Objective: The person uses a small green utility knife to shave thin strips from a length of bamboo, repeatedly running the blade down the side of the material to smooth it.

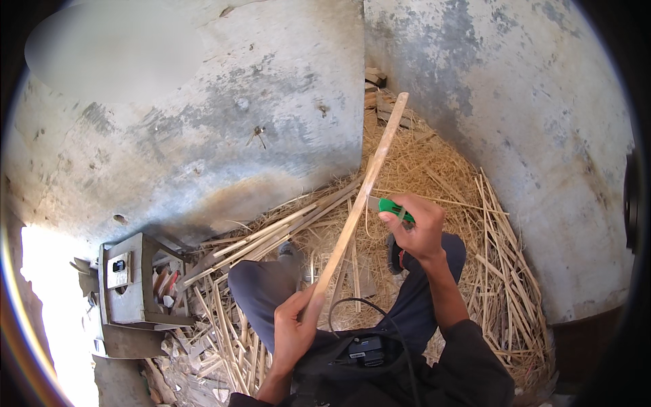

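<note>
A long, flat strip of pale wood (359,210) slants up and away from my lap, its far end near the corner of the walls. Around its near end my left hand (296,327) is closed. My right hand (418,224) grips a green-handled utility knife (395,209). The knife's blade meets the right edge of the strip about midway along. A thin curl of wood hangs just under the blade. My bent knees lie on both sides of the strip.
Fine wood shavings (434,163) cover the floor ahead. Split sticks lie in a bundle (271,227) at the left and a pile (508,292) at the right. A grey wooden box (129,305) stands at the left. Stained walls (285,102) meet in front. A black cable (390,315) loops over my lap.
</note>
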